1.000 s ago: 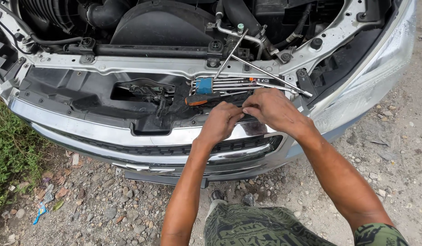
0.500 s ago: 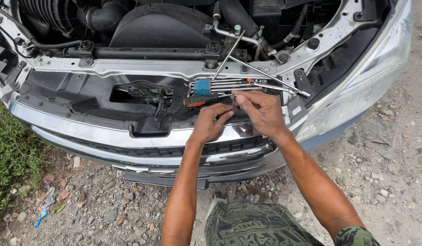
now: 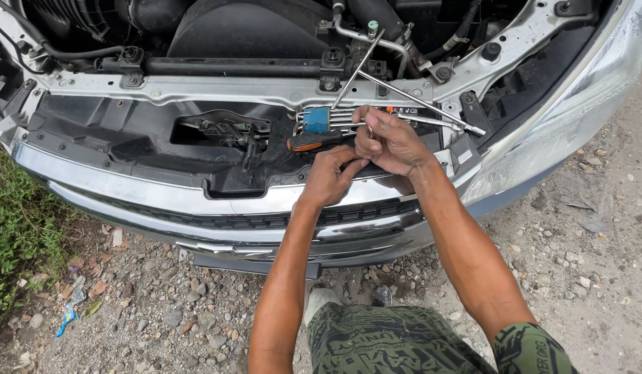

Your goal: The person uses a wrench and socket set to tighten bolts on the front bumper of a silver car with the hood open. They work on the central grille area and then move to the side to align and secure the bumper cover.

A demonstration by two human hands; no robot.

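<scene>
My left hand (image 3: 329, 177) and my right hand (image 3: 388, 143) meet over the front panel of an open car engine bay, fingers pinched together on something small that I cannot make out. Just beyond them lie a set of metal wrenches in a blue holder (image 3: 317, 119) and a screwdriver with an orange and black handle (image 3: 310, 143). A cross-shaped wheel wrench (image 3: 404, 93) rests on the silver front crossmember (image 3: 217, 88), right behind my right hand.
The chrome grille and bumper (image 3: 196, 201) run below my hands. The hood latch (image 3: 227, 128) sits in a black recess at left. A headlight (image 3: 577, 111) is at right. Gravel ground (image 3: 162, 312) lies below, grass (image 3: 16, 235) at far left.
Both hands have drawn slightly back from the panel and closer together, the right hand now above the left. The tools have not moved.
</scene>
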